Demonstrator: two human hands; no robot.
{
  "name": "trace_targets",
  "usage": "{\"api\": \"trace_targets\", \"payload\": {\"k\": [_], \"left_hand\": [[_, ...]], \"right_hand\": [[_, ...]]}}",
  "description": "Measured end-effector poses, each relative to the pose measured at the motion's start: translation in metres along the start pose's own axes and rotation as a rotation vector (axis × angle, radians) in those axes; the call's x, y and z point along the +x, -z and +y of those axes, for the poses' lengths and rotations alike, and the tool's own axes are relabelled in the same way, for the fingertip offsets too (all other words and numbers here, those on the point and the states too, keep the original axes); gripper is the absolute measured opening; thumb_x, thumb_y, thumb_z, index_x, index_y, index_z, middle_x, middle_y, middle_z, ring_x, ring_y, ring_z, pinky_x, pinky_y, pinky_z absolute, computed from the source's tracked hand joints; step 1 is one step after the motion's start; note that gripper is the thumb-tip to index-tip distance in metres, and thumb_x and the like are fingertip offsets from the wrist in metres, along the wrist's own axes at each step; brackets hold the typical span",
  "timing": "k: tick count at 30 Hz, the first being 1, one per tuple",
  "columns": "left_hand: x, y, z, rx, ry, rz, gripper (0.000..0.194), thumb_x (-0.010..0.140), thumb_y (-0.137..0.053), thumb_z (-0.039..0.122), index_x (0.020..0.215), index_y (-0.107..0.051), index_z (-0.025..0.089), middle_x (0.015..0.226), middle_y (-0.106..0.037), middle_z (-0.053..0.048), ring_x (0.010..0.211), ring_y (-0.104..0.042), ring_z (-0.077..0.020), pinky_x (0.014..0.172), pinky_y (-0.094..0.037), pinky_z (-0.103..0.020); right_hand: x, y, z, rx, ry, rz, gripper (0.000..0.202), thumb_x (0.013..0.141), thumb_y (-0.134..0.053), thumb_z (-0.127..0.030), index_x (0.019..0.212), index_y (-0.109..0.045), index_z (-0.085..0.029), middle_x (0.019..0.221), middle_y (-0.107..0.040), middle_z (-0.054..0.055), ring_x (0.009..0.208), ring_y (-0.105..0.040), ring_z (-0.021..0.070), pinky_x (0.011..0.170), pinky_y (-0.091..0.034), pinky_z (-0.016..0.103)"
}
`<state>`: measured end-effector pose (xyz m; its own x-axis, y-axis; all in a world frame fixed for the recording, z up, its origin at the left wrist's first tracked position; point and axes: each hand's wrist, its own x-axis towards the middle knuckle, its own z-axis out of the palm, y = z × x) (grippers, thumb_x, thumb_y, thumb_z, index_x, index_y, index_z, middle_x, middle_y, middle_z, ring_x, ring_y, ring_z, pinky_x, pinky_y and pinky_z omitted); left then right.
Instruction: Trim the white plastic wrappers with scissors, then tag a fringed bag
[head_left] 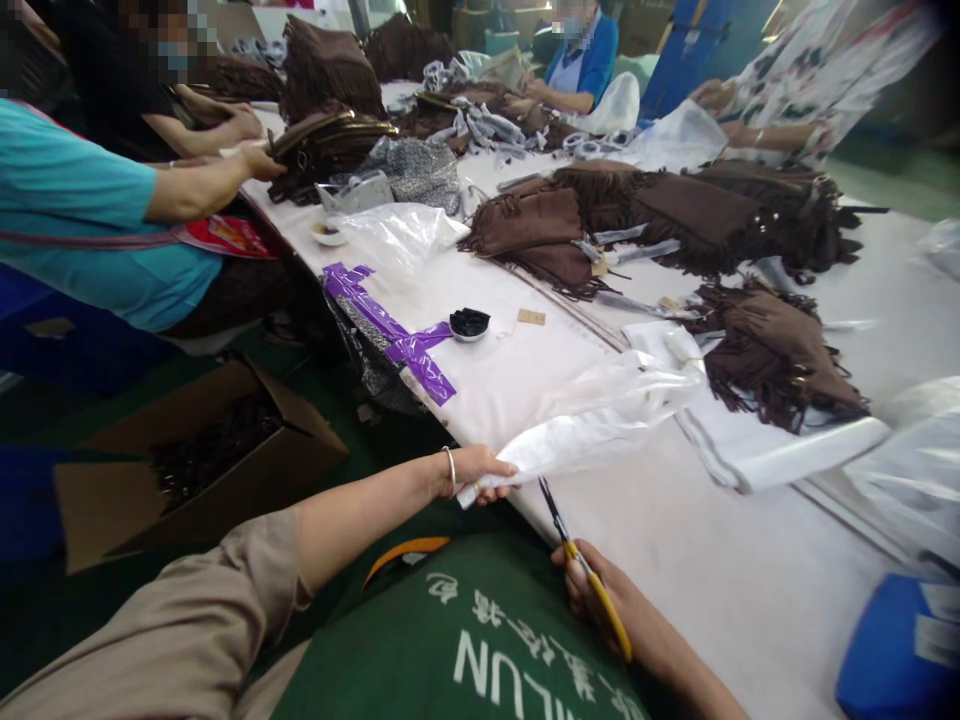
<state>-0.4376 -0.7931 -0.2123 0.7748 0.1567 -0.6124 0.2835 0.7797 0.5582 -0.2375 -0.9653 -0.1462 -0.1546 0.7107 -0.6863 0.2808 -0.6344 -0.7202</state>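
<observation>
My left hand (480, 472) is closed around the gathered end of a clear plastic bag (592, 415), whose loose part trails over the white table to the right. In my right hand (589, 580) is a pair of scissors (596, 590) with yellow handles. Their dark blades point up toward the bag's held end, apart from it, and look nearly closed. A small white dish (469, 328) of black pieces stands beyond the left hand. To the right of the bag lie a folded white plastic stack (810, 455) and a brown fringed bag (787, 350).
More brown fringed bags (690, 215) cover the table's middle. Purple tape (390, 335) runs along its left edge. An open cardboard box (202, 460) stands on the floor at left. A blue object (900, 640) is at lower right. Co-workers sit around the far sides, one in a turquoise sleeve (90, 210).
</observation>
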Motion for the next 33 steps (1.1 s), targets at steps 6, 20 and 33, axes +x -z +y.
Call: {"api": "trace_targets", "payload": {"k": [6, 20, 33], "left_hand": [[-0.004, -0.004, 0.004, -0.018, -0.040, -0.058, 0.032, 0.077, -0.063, 0.040, 0.087, -0.059, 0.010, 0.060, -0.057, -0.001, 0.041, -0.046, -0.0073, 0.038, -0.037, -0.018], [-0.009, -0.017, -0.004, -0.024, -0.112, -0.070, 0.032, 0.076, -0.063, 0.041, 0.085, -0.060, 0.011, 0.059, -0.058, -0.002, 0.039, -0.046, -0.0077, 0.036, -0.036, -0.018], [-0.015, -0.017, -0.007, -0.111, -0.128, -0.043, 0.033, 0.071, -0.065, 0.041, 0.078, -0.058, 0.010, 0.055, -0.056, -0.001, 0.038, -0.042, -0.0068, 0.037, -0.033, -0.019]], "right_hand": [[-0.019, 0.013, 0.004, -0.046, -0.012, -0.140, 0.049, 0.089, -0.027, -0.059, 0.114, -0.051, -0.023, 0.087, -0.056, 0.003, 0.079, -0.050, 0.0183, 0.074, -0.042, 0.032], [0.024, 0.014, -0.030, -0.119, 0.027, -0.230, 0.048, 0.089, -0.031, -0.059, 0.107, -0.053, -0.020, 0.084, -0.054, 0.002, 0.078, -0.051, 0.0179, 0.074, -0.043, 0.033], [0.024, 0.019, -0.032, -0.147, -0.011, -0.268, 0.050, 0.090, -0.027, -0.059, 0.106, -0.053, -0.020, 0.084, -0.054, 0.003, 0.077, -0.051, 0.0176, 0.074, -0.043, 0.034]]}}
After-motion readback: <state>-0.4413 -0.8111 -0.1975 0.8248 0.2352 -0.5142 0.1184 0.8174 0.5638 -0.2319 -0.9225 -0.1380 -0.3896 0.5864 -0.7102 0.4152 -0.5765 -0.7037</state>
